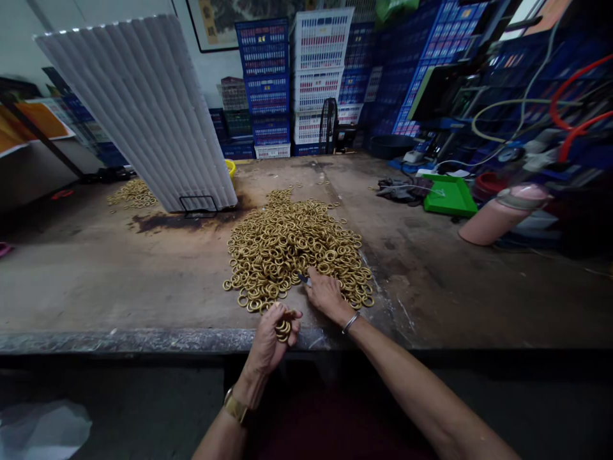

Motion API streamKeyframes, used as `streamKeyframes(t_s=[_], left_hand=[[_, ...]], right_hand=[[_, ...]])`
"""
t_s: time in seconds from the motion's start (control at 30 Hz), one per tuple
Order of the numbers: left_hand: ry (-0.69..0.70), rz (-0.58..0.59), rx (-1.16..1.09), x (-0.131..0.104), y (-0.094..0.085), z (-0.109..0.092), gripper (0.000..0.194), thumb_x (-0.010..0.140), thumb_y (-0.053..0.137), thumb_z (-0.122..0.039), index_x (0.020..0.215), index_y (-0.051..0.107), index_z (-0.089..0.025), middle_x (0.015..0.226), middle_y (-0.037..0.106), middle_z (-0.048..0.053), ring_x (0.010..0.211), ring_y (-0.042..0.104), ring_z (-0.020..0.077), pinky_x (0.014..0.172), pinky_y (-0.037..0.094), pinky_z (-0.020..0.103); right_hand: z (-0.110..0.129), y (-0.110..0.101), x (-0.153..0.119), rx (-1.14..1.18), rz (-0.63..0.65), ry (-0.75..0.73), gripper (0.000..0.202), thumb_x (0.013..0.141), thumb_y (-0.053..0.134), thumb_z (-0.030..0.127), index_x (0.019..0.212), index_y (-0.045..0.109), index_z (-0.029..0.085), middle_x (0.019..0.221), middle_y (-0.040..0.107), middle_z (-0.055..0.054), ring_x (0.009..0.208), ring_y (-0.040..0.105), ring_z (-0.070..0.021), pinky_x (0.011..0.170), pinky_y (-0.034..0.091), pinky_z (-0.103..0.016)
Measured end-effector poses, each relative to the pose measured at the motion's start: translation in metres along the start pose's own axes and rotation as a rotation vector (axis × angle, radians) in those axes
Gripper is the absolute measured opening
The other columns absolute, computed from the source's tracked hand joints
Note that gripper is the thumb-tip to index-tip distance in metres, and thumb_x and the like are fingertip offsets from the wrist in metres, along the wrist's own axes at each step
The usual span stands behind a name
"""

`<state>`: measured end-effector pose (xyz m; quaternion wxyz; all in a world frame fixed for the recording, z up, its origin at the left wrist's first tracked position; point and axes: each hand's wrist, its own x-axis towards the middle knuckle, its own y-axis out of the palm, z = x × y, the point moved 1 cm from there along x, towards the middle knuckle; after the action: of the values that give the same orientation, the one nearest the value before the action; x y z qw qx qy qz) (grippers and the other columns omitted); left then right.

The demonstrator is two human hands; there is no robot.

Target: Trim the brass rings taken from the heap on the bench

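Note:
A large heap of brass-coloured metal rings (292,239) lies on the worn table in front of me. My left hand (276,329), wearing a gold watch at the wrist, is closed around several of these rings (283,329) near the table's front edge. At the near right side of the heap, my right hand (327,294) grips a small dark-tipped tool (304,279), whose tip points into the rings. The tool's kind is hard to make out, as the fingers cover most of it. A silver bangle circles my right wrist.
A tall ribbed white panel (138,108) stands left of the heap, with more rings (131,193) behind it. To the right are a green tray (450,195), dark gloves or cloth (405,190) and a pink bottle (502,214). Stacked crates (318,76) line the back.

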<state>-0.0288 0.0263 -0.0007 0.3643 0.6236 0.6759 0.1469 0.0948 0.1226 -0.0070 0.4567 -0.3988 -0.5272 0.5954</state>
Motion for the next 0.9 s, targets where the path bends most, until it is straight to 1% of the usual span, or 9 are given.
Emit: streamKeyframes(t_s=[0.1, 0.2, 0.27, 0.37, 0.47, 0.53, 0.67, 0.8, 0.9], left_hand=[[-0.048, 0.049, -0.072, 0.001, -0.003, 0.0, 0.021, 0.071, 0.061, -0.032, 0.082, 0.052, -0.016, 0.072, 0.06, 0.003, 0.053, 0.053, 0.01, 0.038, 0.034, 0.016], [-0.112, 0.052, -0.156, 0.004, -0.006, 0.001, 0.018, 0.071, 0.061, -0.03, 0.076, 0.055, -0.014, 0.072, 0.058, 0.003, 0.059, 0.055, 0.0105, 0.04, 0.035, 0.015], [-0.139, 0.018, -0.199, 0.007, -0.008, 0.002, 0.019, 0.07, 0.062, -0.03, 0.068, 0.053, -0.013, 0.072, 0.058, 0.004, 0.063, 0.056, 0.0116, 0.04, 0.036, 0.015], [-0.143, -0.061, -0.215, 0.012, -0.008, 0.005, 0.021, 0.067, 0.065, -0.028, 0.064, 0.051, -0.013, 0.071, 0.058, 0.003, 0.066, 0.058, 0.0127, 0.041, 0.036, 0.015], [-0.061, -0.12, -0.114, 0.014, -0.005, 0.008, 0.023, 0.066, 0.066, -0.031, 0.068, 0.05, -0.014, 0.064, 0.054, -0.001, 0.057, 0.054, 0.0093, 0.04, 0.034, 0.015], [0.016, -0.138, -0.005, 0.015, -0.002, 0.01, 0.026, 0.067, 0.065, -0.036, 0.075, 0.051, -0.015, 0.061, 0.05, -0.003, 0.05, 0.049, 0.0068, 0.037, 0.031, 0.014], [0.129, -0.124, 0.191, 0.015, 0.001, 0.016, 0.031, 0.071, 0.059, -0.043, 0.085, 0.05, -0.017, 0.059, 0.047, -0.005, 0.045, 0.044, 0.0053, 0.035, 0.027, 0.013], [0.181, -0.138, 0.342, 0.017, -0.002, 0.02, 0.031, 0.072, 0.056, -0.046, 0.077, 0.049, -0.017, 0.056, 0.044, -0.005, 0.042, 0.038, 0.0042, 0.036, 0.023, 0.013], [0.219, -0.177, 0.485, 0.017, -0.003, 0.018, 0.03, 0.074, 0.054, -0.046, 0.071, 0.051, -0.016, 0.05, 0.041, -0.006, 0.039, 0.033, 0.0044, 0.037, 0.022, 0.015]], right_hand=[[-0.001, 0.001, 0.001, 0.001, 0.002, 0.01, 0.021, 0.083, 0.04, 0.026, 0.102, 0.044, 0.018, 0.079, 0.064, -0.008, 0.073, 0.06, -0.0215, 0.059, 0.033, -0.026], [-0.005, 0.001, 0.002, 0.102, -0.022, 0.017, 0.02, 0.08, 0.042, 0.022, 0.099, 0.046, 0.019, 0.076, 0.063, -0.006, 0.07, 0.059, -0.0181, 0.059, 0.032, -0.024], [-0.007, 0.0, 0.001, 0.287, -0.062, 0.008, 0.016, 0.079, 0.043, 0.023, 0.093, 0.049, 0.019, 0.074, 0.062, -0.004, 0.068, 0.057, -0.0157, 0.059, 0.033, -0.023], [-0.005, -0.003, -0.006, 0.727, -0.083, -0.005, 0.01, 0.077, 0.044, 0.026, 0.082, 0.048, 0.018, 0.065, 0.058, 0.001, 0.06, 0.053, -0.0121, 0.056, 0.035, -0.021], [0.001, -0.003, -0.018, 1.121, -0.011, 0.037, 0.008, 0.074, 0.044, 0.026, 0.077, 0.044, 0.019, 0.056, 0.053, 0.005, 0.048, 0.048, -0.0091, 0.049, 0.035, -0.019], [0.005, -0.001, -0.025, 1.248, 0.02, 0.057, 0.01, 0.073, 0.045, 0.027, 0.078, 0.043, 0.019, 0.055, 0.052, 0.006, 0.043, 0.044, -0.0075, 0.045, 0.034, -0.018], [0.01, 0.005, -0.032, 1.288, 0.02, 0.044, 0.011, 0.073, 0.048, 0.029, 0.076, 0.043, 0.019, 0.052, 0.048, 0.008, 0.041, 0.039, -0.0059, 0.043, 0.032, -0.017], [0.012, 0.009, -0.034, 1.284, 0.011, 0.019, 0.013, 0.073, 0.05, 0.031, 0.075, 0.043, 0.02, 0.049, 0.042, 0.01, 0.042, 0.036, -0.0058, 0.043, 0.031, -0.017], [0.011, 0.006, -0.033, 1.273, 0.068, 0.0, 0.013, 0.072, 0.049, 0.031, 0.074, 0.044, 0.019, 0.048, 0.042, 0.009, 0.042, 0.036, -0.006, 0.043, 0.031, -0.017]])
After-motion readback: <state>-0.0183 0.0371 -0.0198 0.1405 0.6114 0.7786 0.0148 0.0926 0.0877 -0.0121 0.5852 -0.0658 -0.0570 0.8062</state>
